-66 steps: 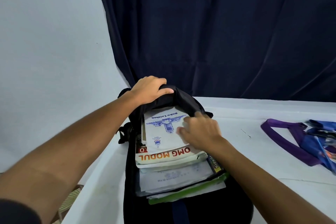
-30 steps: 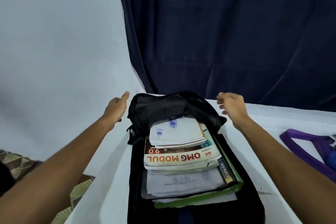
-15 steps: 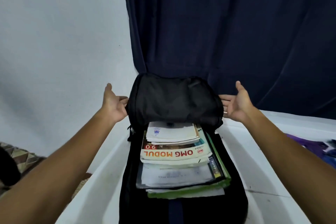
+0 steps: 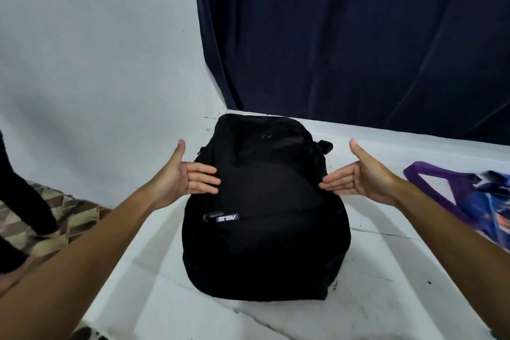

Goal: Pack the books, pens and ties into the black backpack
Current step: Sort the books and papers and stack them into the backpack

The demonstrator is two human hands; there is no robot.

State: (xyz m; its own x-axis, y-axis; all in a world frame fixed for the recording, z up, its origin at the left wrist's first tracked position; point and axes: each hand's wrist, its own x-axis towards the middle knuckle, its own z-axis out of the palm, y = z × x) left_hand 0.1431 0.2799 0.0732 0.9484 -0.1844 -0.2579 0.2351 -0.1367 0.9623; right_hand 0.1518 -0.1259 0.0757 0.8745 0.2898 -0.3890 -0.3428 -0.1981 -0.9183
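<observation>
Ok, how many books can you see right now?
0. The black backpack lies with its flap down over the opening, so any books inside are hidden. Left hand and right hand press its sides with flat fingers.

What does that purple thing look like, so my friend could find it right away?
Start at the white table in front of the dark blue curtain. Go right of the black backpack, past the right hand, to the table's right edge. There lies the purple tie, a flat loop of band, the only purple thing, beside blurry blue items.
</observation>
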